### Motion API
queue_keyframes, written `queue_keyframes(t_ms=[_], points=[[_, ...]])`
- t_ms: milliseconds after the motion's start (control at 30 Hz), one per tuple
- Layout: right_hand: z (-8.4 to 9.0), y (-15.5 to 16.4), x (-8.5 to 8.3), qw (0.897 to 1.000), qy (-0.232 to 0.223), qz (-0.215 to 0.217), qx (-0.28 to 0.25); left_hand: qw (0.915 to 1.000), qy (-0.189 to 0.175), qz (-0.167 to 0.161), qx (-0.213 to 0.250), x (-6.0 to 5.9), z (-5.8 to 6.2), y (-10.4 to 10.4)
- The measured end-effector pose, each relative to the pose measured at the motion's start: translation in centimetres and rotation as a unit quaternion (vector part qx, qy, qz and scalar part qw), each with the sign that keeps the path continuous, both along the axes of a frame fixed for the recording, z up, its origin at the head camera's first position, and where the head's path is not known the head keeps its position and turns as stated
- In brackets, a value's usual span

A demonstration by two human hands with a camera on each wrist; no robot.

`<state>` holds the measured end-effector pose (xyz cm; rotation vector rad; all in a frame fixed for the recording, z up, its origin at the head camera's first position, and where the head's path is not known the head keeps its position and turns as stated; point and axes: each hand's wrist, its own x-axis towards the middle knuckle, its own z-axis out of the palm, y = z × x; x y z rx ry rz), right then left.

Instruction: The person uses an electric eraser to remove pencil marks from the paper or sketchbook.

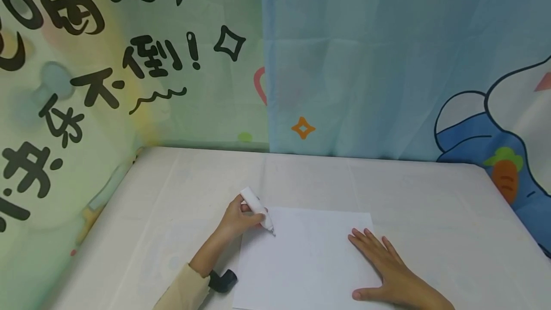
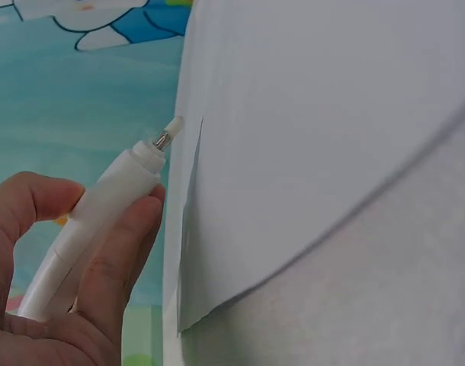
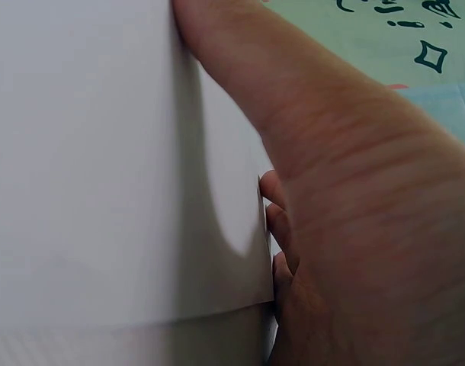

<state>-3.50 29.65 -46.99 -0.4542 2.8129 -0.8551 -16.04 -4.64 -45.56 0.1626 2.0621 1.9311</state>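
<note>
My left hand (image 1: 242, 218) grips a white electric eraser (image 1: 255, 207) between thumb and fingers, over the upper left corner of a white sheet of paper (image 1: 307, 257). In the left wrist view, the electric eraser (image 2: 91, 229) shows a metal collar and a small pale tip that points toward the paper (image 2: 309, 152). On the sheet's right edge rests my right hand (image 1: 383, 269), fingers straight and spread, thumb out to the left. The right wrist view has the right hand (image 3: 354, 175) large in front, its thumb on the paper (image 3: 80, 168).
A white cloth covers the table (image 1: 185, 195) under the paper. Beside my left sleeve (image 1: 182, 293) a black strap piece (image 1: 224, 281) sticks out at the wrist. Printed curtains (image 1: 366, 61) with lettering and cartoon figures hang behind and along the left side.
</note>
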Motion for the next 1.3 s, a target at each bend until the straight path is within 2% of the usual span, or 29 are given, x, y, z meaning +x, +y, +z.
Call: queue_keyframes(t_ms=[200,467,900,1133,1300], points=[[0.08,-0.04,-0.04,1.0,-0.017,-0.006,-0.008,1.0,-0.005,-0.003,-0.003,-0.13,-0.16,-0.04],[0.1,0.1,-0.16,1.0,0.004,0.007,0.001,0.9997,0.008,-0.015,-0.015,0.06,-0.05,0.01],[-0.02,0.14,-0.09,1.0,-0.002,0.003,-0.006,0.9994,0.008,-0.027,-0.019,0.18,-0.18,0.06],[0.07,-0.03,0.0,1.0,-0.015,-0.006,-0.008,0.9993,-0.003,-0.034,0.017,-0.27,-0.37,-0.24],[0.02,-0.01,-0.01,1.0,-0.003,0.001,-0.004,0.9988,-0.003,-0.041,0.028,-0.46,-0.6,-0.38]])
